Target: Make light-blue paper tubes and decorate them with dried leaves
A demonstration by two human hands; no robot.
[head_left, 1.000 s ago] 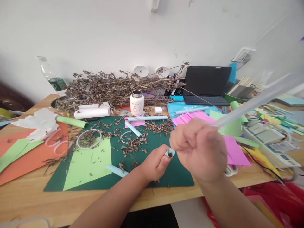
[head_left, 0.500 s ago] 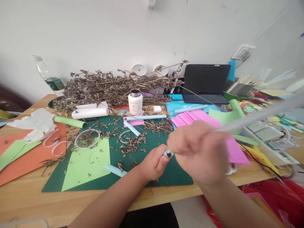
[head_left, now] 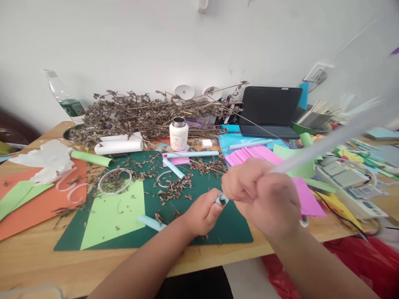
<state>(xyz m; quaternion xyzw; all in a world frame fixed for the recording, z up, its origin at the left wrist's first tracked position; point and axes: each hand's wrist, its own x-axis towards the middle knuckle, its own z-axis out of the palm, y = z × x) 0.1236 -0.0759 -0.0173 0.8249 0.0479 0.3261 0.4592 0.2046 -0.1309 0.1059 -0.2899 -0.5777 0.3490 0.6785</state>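
My left hand (head_left: 204, 211) is wrapped round a light blue paper tube (head_left: 222, 199), whose open end shows something dark inside. Right beside that end, my right hand (head_left: 264, 195) is closed round a long whitish stick (head_left: 318, 147), blurred and slanting up to the right. Both hands are over the green cutting mat (head_left: 230, 232). More blue tubes (head_left: 193, 154) and dried leaf bits (head_left: 174, 189) lie on the mat, with a light green paper sheet (head_left: 115, 220) at its left.
Dried stems (head_left: 140, 112) are heaped at the back, behind a white bottle (head_left: 178, 135). A tablet (head_left: 271, 106) stands back right. Pink folded paper (head_left: 246, 155) lies right; orange paper (head_left: 40, 211) and crumpled tissue (head_left: 46, 162) lie left.
The stick in my right hand has swung slightly, and the right hand has turned a little. The tube's open end now faces more toward the camera. My left hand keeps its hold.
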